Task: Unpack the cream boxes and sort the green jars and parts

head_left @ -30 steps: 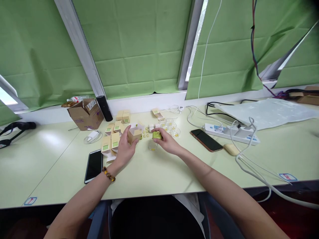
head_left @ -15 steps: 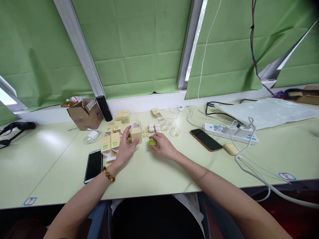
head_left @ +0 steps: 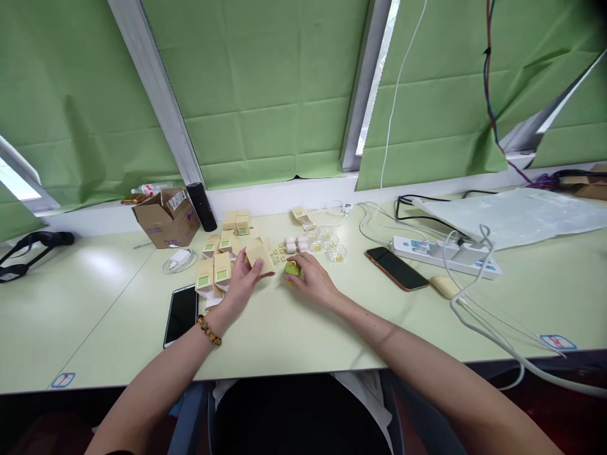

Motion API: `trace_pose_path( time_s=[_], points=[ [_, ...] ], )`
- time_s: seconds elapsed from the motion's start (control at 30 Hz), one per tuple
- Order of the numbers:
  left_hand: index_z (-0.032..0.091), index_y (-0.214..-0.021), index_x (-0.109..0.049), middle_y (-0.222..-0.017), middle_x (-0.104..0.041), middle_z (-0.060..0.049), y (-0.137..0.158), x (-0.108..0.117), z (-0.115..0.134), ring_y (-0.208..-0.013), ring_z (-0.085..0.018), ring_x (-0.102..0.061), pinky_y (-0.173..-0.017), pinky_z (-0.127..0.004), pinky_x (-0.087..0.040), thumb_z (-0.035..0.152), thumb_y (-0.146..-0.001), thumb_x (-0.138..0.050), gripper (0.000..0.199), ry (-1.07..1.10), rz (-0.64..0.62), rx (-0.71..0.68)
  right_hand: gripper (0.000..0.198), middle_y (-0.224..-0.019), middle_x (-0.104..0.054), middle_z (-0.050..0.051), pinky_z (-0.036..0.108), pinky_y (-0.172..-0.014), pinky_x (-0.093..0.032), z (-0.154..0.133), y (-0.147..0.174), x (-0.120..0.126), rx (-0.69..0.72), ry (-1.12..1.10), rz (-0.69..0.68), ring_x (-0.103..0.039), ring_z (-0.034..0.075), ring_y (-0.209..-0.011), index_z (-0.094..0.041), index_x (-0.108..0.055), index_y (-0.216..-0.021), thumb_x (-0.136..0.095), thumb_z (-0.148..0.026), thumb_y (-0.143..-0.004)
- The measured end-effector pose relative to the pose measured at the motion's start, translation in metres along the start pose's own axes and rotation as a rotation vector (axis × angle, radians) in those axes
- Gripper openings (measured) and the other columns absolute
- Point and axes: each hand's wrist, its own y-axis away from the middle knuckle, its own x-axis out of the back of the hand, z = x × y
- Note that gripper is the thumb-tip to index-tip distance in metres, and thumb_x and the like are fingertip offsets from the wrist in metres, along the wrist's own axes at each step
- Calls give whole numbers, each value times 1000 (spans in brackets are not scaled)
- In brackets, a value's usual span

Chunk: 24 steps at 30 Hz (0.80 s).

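From my seat I see the left hand (head_left: 241, 283) closed partway, its grip holding a cardboard box (head_left: 260, 256) between thumb and fingers; the box sits tilted at the fingertips, over the tabletop (head_left: 284, 335). In the right hand (head_left: 313, 281), thumb and fingers are drawn in around a green piece (head_left: 293, 268), which lies at the fingertips, just to the right of the box and apart from it. I cannot tell whether the piece touches the surface below. Beyond the right hand stand white pieces (head_left: 291, 246) and clear cups (head_left: 336, 253).

As for writing, the small boxes (head_left: 205, 278) beside the left hand carry green square labels, too small for me to read. The brown carton (head_left: 165, 224) bears purple marks and a white label (head_left: 177, 200), equally illegible. Blue-framed stickers (head_left: 63, 380) with red marks sit near the front edge.
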Motion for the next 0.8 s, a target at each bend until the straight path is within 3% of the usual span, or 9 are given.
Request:
trace_pose_path(
  time_s=[0.2,0.43,0.6,0.8],
  points=[
    [26,-137,-46,-146,-59,-12,2,-2,2,-129,-28,-62,-100,-50,-62,47,-96,-70,52,46,1,13,37,-125,-64,12,44,-101,-49,5,0,-6,41,-38,51,-59,30,-120,-21,-61,-128,-68,-36,-96],
    [30,-143,-47,-152,-56,-11,3,0,4,-127,-27,-63,-94,-46,-62,51,-101,-61,50,48,-63,-4,36,-121,-64,13,45,-99,-50,7,3,-12,23,32,-2,-58,32,-119,-18,-63,-125,-69,-37,-95],
    [24,-139,-57,-146,-62,-14,3,0,10,-114,-25,-66,-93,-43,-58,49,-100,-60,46,222,-120,61,41,-123,-64,15,46,-96,-52,1,4,-5,29,91,-14,-59,33,-117,-18,-62,-130,-69,-38,-95],
    [20,-136,-62,-139,-66,-14,7,-5,20,-103,-25,-68,-93,-42,-54,43,-100,-62,43,419,-143,151,33,-125,-65,14,49,-101,-50,-13,5,10,155,-145,167,-58,32,-119,-23,-62,-128,-59,-39,-100]
  ],
)
